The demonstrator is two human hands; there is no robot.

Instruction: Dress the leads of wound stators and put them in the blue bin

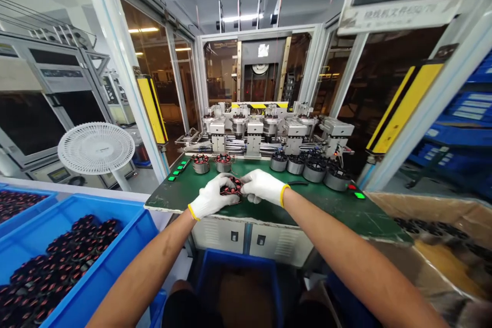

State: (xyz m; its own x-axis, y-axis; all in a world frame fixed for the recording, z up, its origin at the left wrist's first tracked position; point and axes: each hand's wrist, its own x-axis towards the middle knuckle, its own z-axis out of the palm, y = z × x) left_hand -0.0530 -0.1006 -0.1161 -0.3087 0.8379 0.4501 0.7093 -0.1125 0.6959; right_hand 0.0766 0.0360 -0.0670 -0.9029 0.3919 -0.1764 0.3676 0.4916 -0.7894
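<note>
Both my hands wear white gloves with yellow cuffs. My left hand (215,195) is wrapped round a copper-wound motor stator (232,187) just above the front of the green worktop (269,211). From the other side my right hand (263,186) has its fingers bent together at the stator's edge; whatever they pinch is too small to make out. Behind my hands stand two wound stators, one on the left (200,164) and one beside it (223,162). Several unwound stators with black tops (314,170) stand in a group at the right.
A winding machine (253,136) with several stations lines the back of the worktop. Yellow light guards (152,110) flank it. At left are a white fan (97,148) and a blue bin (134,215) of wound stators; at right, a lined carton (388,200) holds more parts.
</note>
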